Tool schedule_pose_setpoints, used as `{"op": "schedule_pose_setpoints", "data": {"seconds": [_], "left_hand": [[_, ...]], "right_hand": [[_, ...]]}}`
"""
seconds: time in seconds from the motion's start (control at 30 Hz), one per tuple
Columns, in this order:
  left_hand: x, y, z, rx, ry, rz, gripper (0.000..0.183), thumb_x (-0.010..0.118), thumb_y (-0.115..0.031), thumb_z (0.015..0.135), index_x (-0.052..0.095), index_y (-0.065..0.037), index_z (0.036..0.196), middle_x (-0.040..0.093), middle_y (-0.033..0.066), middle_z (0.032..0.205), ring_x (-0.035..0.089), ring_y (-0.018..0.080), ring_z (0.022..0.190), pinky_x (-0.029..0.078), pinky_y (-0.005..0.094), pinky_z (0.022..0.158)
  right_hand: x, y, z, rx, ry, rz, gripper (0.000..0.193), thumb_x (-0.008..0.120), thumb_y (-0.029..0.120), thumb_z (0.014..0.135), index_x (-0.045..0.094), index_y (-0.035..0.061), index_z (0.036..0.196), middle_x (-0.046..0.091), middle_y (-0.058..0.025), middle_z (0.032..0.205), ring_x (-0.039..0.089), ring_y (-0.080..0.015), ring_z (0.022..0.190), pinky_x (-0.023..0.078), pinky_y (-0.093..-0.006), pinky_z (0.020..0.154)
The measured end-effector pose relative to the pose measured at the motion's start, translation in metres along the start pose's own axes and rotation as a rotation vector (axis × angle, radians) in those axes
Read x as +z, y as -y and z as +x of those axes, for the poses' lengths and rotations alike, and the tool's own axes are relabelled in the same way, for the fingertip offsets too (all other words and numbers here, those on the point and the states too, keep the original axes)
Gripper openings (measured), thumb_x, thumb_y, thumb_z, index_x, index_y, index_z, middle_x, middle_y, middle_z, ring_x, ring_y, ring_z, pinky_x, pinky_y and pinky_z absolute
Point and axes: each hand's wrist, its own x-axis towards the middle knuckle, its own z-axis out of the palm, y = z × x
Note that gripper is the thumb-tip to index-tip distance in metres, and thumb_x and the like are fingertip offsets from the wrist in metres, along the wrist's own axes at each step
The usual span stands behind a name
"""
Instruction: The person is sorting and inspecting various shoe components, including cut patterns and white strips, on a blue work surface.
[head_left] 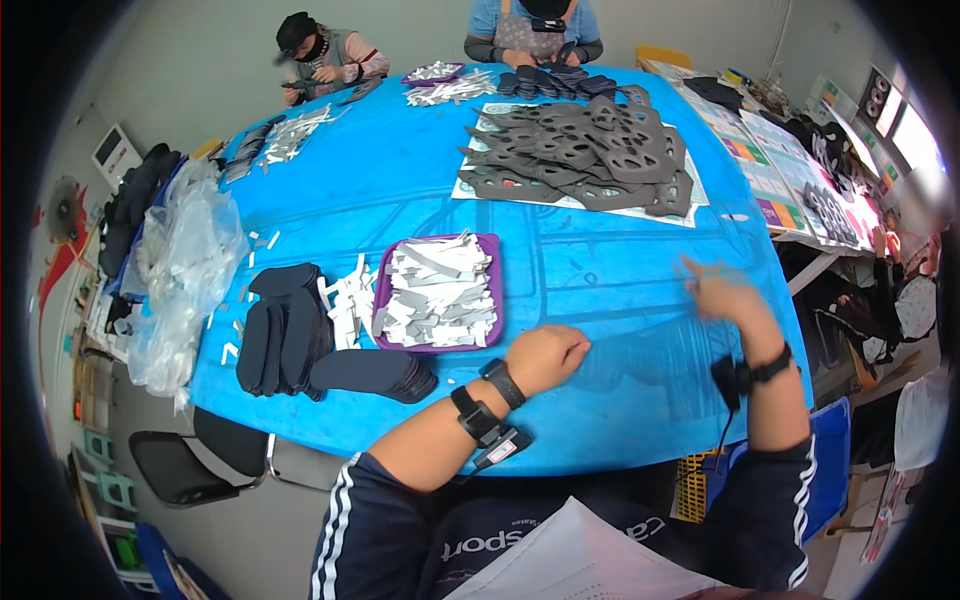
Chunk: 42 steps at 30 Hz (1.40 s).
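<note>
My left hand (548, 358) rests on the blue table cover (600, 420) with its fingers curled in. The inside of that hand is hidden, so I cannot make out whether anything is in it. To its left stands a purple tray (498, 300) heaped with white and grey strips (440, 290). My right hand (722, 290) is over the right part of the table, apart from the other hand. Motion blurs its fingers. Dark insole-shaped pads (372, 374) lie stacked in front of the tray, and more pads (285, 335) are piled further left.
Grey cut-out sheets (590, 150) are heaped beyond my hands. Clear plastic bags (185, 270) hang at the left edge. Two people work across the table, near dark pieces (555, 82) and another strip tray (433, 72). A side table (775, 170) stands right; a black chair (180, 468) stands lower left.
</note>
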Motion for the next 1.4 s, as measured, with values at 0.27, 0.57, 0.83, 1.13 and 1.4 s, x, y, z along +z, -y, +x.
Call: {"op": "schedule_pose_setpoints", "data": {"seconds": [0.27, 0.57, 0.83, 1.13, 1.4], "left_hand": [[0.009, 0.006, 0.002, 0.065, -0.001, -0.006, 0.015, 0.054, -0.02, 0.08, 0.061, -0.007, 0.077, 0.061, 0.01, 0.076, 0.057, 0.03, 0.072, 0.045, 0.0397, 0.063], [0.01, -0.008, 0.005, 0.121, 0.028, -0.034, 0.015, 0.054, -0.02, 0.08, 0.061, -0.008, 0.078, 0.061, 0.0087, 0.077, 0.057, 0.0295, 0.073, 0.045, 0.0387, 0.065], [0.004, 0.005, -0.006, 0.032, 0.02, -0.036, 0.012, 0.056, -0.018, 0.079, 0.061, -0.008, 0.08, 0.06, 0.01, 0.074, 0.056, 0.0301, 0.07, 0.045, 0.0382, 0.064], [0.001, 0.004, 0.002, 0.069, 0.021, -0.054, 0.013, 0.052, -0.017, 0.082, 0.059, -0.007, 0.078, 0.061, 0.0073, 0.077, 0.057, 0.0273, 0.072, 0.044, 0.0367, 0.068], [0.001, -0.002, 0.003, 0.09, 0.048, -0.061, 0.011, 0.053, -0.016, 0.081, 0.059, -0.007, 0.078, 0.061, 0.0076, 0.076, 0.056, 0.0279, 0.072, 0.044, 0.0366, 0.066]], "right_hand": [[0.081, -0.114, 0.178, 0.376, -0.271, 0.246, 0.055, 0.055, 0.028, 0.077, 0.04, -0.0048, 0.12, 0.051, -0.0271, 0.112, 0.05, -0.0376, 0.105, 0.041, -0.0414, 0.088], [0.098, -0.18, 0.231, 0.631, -0.523, 0.542, 0.027, 0.065, 0.018, 0.065, 0.06, -0.006, 0.076, 0.062, -0.0234, 0.078, 0.062, -0.0337, 0.075, 0.048, -0.0394, 0.061], [0.075, -0.105, 0.232, 0.579, -0.246, 1.078, 0.035, 0.069, 0.008, 0.055, 0.06, -0.0093, 0.084, 0.062, -0.019, 0.084, 0.06, -0.0262, 0.071, 0.047, -0.0381, 0.063], [0.043, -0.099, 0.216, 0.641, 0.003, 0.533, 0.068, 0.082, 0.029, 0.053, 0.056, -0.0091, 0.103, 0.057, -0.0217, 0.107, 0.059, -0.0286, 0.096, 0.047, -0.037, 0.08], [0.037, -0.087, 0.197, 0.591, 0.021, 0.637, 0.068, 0.083, 0.025, 0.053, 0.055, -0.0086, 0.105, 0.056, -0.0207, 0.111, 0.056, -0.0294, 0.101, 0.045, -0.0377, 0.083]]}}
